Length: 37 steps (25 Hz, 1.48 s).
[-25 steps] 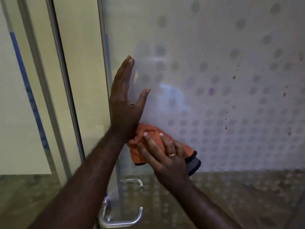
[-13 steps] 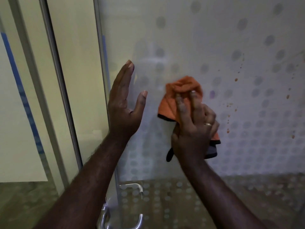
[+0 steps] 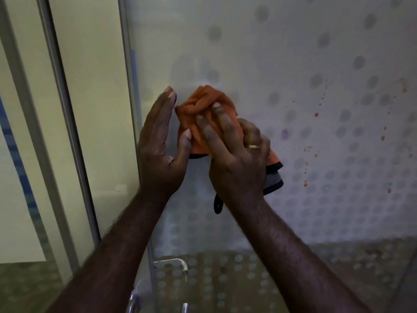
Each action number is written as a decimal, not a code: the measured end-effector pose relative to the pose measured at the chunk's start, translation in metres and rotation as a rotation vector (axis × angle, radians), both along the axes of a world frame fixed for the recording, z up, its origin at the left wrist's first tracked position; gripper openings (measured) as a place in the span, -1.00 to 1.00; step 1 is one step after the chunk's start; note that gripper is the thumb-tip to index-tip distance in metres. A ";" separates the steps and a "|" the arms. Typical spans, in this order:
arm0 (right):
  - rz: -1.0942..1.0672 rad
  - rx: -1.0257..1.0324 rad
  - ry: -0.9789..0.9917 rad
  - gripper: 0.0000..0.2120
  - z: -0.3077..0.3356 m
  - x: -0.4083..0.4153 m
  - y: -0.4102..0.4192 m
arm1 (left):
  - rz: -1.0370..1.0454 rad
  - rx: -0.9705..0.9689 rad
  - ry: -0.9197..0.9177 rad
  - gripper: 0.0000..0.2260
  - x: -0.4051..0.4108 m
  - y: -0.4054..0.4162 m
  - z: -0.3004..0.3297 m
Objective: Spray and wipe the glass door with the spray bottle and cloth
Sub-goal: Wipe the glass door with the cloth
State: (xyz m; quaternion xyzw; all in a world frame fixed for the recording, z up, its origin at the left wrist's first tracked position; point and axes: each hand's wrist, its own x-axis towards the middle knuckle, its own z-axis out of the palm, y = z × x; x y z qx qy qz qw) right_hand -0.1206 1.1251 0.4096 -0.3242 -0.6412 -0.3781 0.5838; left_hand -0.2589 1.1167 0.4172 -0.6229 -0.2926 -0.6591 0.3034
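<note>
Head view: right hand [image 3: 234,152] clamps cloth [image 3: 203,105] vs door [image 3: 293,53]; left hand [image 3: 161,143] flat, empty, just beside; orange spots [image 3: 316,114] lie right, nearer right hand.

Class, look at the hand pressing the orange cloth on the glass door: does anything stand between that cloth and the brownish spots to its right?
Nothing visible does. The right hand presses the orange cloth to the glass door; bare dotted glass lies between it and the brownish spots. The left hand is on the other side.
</note>
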 end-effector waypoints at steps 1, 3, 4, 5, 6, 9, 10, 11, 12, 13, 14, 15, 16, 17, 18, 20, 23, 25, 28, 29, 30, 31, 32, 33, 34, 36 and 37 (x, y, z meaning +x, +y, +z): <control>-0.020 0.009 -0.003 -0.51 0.007 0.010 0.004 | 0.010 0.008 0.004 -0.53 -0.002 0.001 0.000; -0.059 -0.034 0.139 -0.42 0.022 0.037 0.013 | 0.021 0.022 0.005 -0.53 -0.003 0.003 -0.001; -0.055 -0.084 0.262 -0.37 0.025 0.049 0.017 | 0.023 0.025 0.003 -0.53 -0.003 0.004 -0.001; -0.045 -0.119 0.368 -0.34 0.023 0.054 0.017 | 0.024 0.025 0.001 -0.53 -0.003 0.004 -0.001; -0.046 -0.130 0.415 -0.33 0.016 0.050 0.014 | 0.023 0.022 0.004 -0.53 -0.003 0.004 0.000; -0.048 -0.041 0.166 -0.43 -0.004 0.015 0.002 | 0.017 0.008 0.013 -0.53 -0.002 0.004 -0.001; -0.047 -0.007 0.070 -0.45 0.000 0.008 0.002 | 0.020 0.002 0.014 -0.53 -0.002 0.004 -0.002; -0.050 0.013 0.025 -0.46 0.011 0.008 0.004 | 0.024 -0.006 0.015 -0.52 -0.003 0.005 -0.003; -0.058 0.009 0.040 -0.45 0.026 0.016 0.008 | 0.030 -0.012 0.017 -0.52 -0.004 0.005 -0.004; -0.073 -0.012 0.102 -0.42 0.040 0.030 0.012 | 0.039 -0.014 0.020 -0.52 -0.005 0.006 -0.005; -0.091 -0.052 0.197 -0.39 0.049 0.047 0.016 | 0.055 -0.014 0.027 -0.52 -0.006 0.005 -0.006; -0.106 -0.104 0.306 -0.35 0.052 0.066 0.021 | 0.077 -0.012 0.037 -0.52 -0.005 0.005 -0.006; -0.113 -0.158 0.409 -0.31 0.050 0.083 0.025 | 0.107 -0.012 0.049 -0.52 -0.004 0.005 -0.005; -0.114 -0.193 0.492 -0.30 0.045 0.094 0.026 | 0.145 -0.016 0.062 -0.52 -0.003 0.005 -0.005; -0.117 -0.214 0.535 -0.29 0.037 0.096 0.025 | 0.186 -0.019 0.072 -0.51 -0.001 0.005 -0.004; -0.121 -0.204 0.442 -0.30 0.018 0.082 0.019 | 0.253 -0.009 0.085 -0.49 0.002 0.005 -0.003; -0.139 -0.090 0.167 -0.39 0.016 0.062 0.014 | 0.280 0.017 0.106 -0.45 0.005 0.005 -0.002; -0.163 -0.061 0.160 -0.40 0.044 0.079 0.019 | 0.280 0.034 0.108 -0.45 0.007 0.004 -0.001; -0.194 -0.167 0.342 -0.28 0.066 0.127 0.033 | 0.309 0.043 0.102 -0.46 0.008 0.002 -0.001; -0.184 -0.197 0.416 -0.26 0.061 0.139 0.036 | 0.319 0.041 0.098 -0.46 0.008 0.002 -0.001; -0.175 -0.213 0.477 -0.26 0.051 0.143 0.036 | 0.326 0.039 0.095 -0.46 0.009 0.002 -0.001; -0.171 -0.220 0.493 -0.26 0.035 0.141 0.034 | 0.331 0.038 0.094 -0.46 0.009 0.002 0.000; -0.165 -0.216 0.447 -0.27 0.016 0.133 0.030 | 0.337 0.037 0.094 -0.46 0.010 0.002 -0.001; -0.156 -0.195 0.355 -0.29 0.001 0.121 0.026 | 0.344 0.036 0.094 -0.46 0.010 0.002 -0.001; -0.145 -0.155 0.245 -0.34 -0.009 0.110 0.022 | 0.350 0.037 0.097 -0.46 0.010 0.001 -0.001; -0.119 -0.067 0.067 -0.45 -0.001 0.096 0.020 | 0.367 0.041 0.110 -0.45 0.010 0.001 -0.001; -0.113 -0.033 0.015 -0.46 0.014 0.094 0.021 | 0.380 0.046 0.115 -0.45 0.010 0.000 -0.001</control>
